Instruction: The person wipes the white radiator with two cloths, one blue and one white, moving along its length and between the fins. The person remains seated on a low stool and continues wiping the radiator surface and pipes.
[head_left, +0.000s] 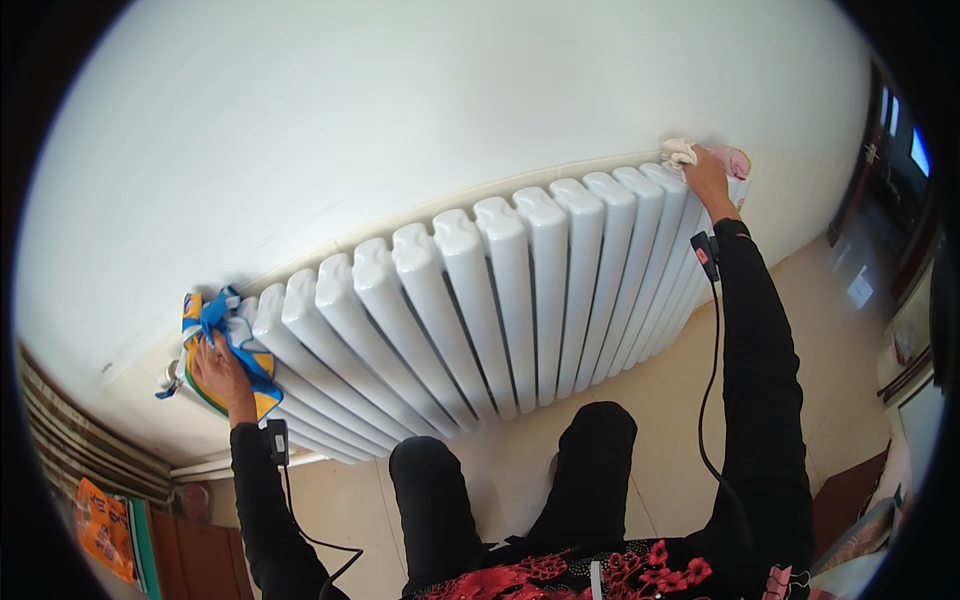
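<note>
A white column radiator stands along the wall in front of me. At its left end, my left hand holds a blue, yellow and white cloth draped over the top and front of the columns. The fingers point up into a bunched blue part. Toward the far right end, my right hand grips a crumpled cream cloth on the radiator's top edge, against the wall. Just right of that hand, a pink cloth lies over the end columns. My right fingertips are partly hidden by the cloth.
Black cabled devices sit by my left wrist and right wrist. A valve projects from the radiator's left end. A striped curtain, an orange bag and a brown wooden piece are lower left. A dark door frame stands right.
</note>
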